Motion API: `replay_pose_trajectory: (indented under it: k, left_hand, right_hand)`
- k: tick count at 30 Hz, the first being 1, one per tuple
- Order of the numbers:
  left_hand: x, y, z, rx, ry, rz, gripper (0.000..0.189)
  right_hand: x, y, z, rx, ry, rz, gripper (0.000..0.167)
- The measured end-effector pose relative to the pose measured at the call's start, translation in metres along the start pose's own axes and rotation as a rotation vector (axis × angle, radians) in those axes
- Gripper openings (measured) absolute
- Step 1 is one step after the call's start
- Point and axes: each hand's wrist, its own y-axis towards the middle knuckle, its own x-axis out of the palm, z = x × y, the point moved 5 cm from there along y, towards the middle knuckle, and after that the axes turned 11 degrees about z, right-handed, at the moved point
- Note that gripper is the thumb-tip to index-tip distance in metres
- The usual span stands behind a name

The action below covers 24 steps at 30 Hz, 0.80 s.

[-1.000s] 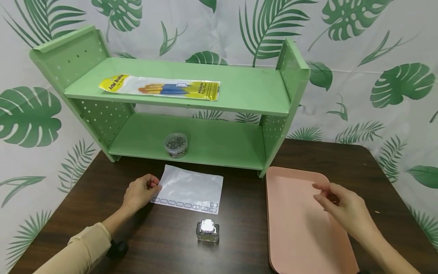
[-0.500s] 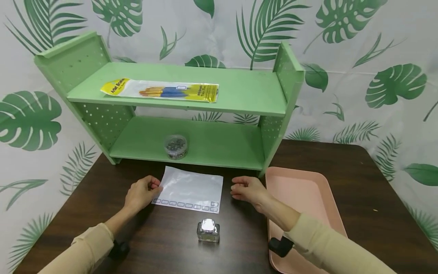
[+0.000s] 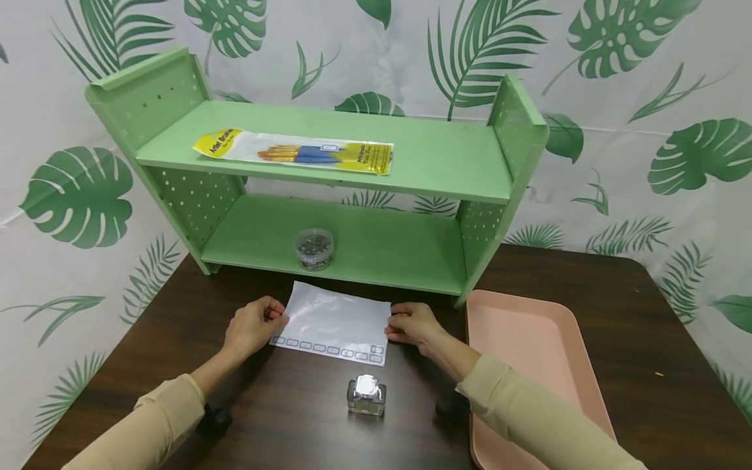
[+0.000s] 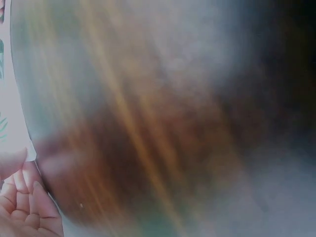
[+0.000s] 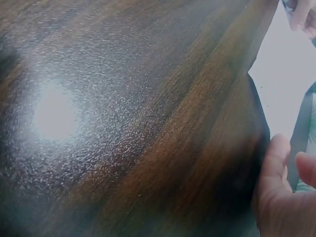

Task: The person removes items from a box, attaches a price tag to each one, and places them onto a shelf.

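Note:
A glossy white sheet [image 3: 335, 320] with a row of small outlined boxes along its near edge is in the middle of the head view, before the shelf. My left hand [image 3: 254, 326] pinches its left edge; in the left wrist view the thumb [image 4: 14, 160] lies over the sheet's corner, with fingers curled beneath. My right hand [image 3: 418, 326] holds the right edge, fingertips at the margin. In the right wrist view a fingertip [image 5: 279, 145] overlaps the sheet's end. A small square glass bottle [image 3: 367, 395] with a shiny silver cap stands just nearer than the sheet.
Behind the sheet stands a green two-tier shelf [image 3: 405, 261]. A pack of artist brushes [image 3: 299, 153] lies on its upper tier, a clear round tub of small metal pieces [image 3: 314, 249] on the lower. A pink tray [image 3: 525, 326] lies at the right, partly under my right forearm.
My right hand has come left from over the pink tray to the sheet's right edge and taken hold there. My left hand has kept its grip on the left edge.

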Motion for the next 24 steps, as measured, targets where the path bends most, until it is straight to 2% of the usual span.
replay_pose_trajectory:
  k: [10,16,19,24]
  left_hand:
    - [-0.001,-0.002,0.003,0.024,-0.043,-0.009,0.011]
    - [-0.002,-0.003,0.006,0.047,-0.135,-0.034,0.01]
    - [-0.002,-0.004,0.007,0.01,-0.196,-0.065,0.011]
    - [0.0,-0.006,0.005,-0.086,-0.305,-0.119,0.016]
  right_hand:
    - [0.001,-0.002,0.001,-0.069,-0.086,0.049,0.029]
    - [-0.002,-0.004,0.002,-0.09,-0.166,0.064,0.022]
    - [-0.004,-0.007,0.001,-0.095,-0.184,0.057,0.02]
    - [-0.011,-0.01,-0.001,-0.108,-0.179,0.073,0.017]
